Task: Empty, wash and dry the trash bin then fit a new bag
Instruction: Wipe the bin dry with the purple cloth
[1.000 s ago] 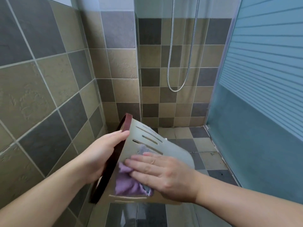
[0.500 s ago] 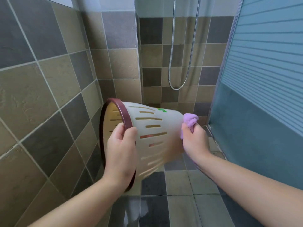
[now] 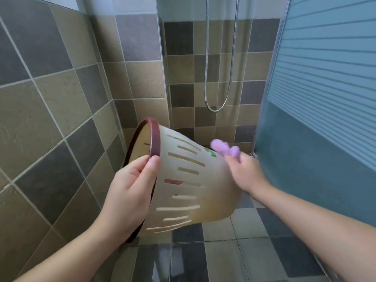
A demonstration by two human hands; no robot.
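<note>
The left hand (image 3: 130, 192) grips the dark red rim of the cream slotted trash bin (image 3: 189, 180), thumb outside, holding it on its side in the air above the tiled floor (image 3: 254, 251). The right hand (image 3: 246, 174) pinches a purple cloth (image 3: 224, 150) at the bin's base, near the frosted shower door (image 3: 325, 98).

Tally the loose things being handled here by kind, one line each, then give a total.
Slotted beige plastic trash bin with a maroon rim, in the left hand's grip: 1
Crumpled purple cloth, in the right hand's grip: 1
Total: 2
</note>
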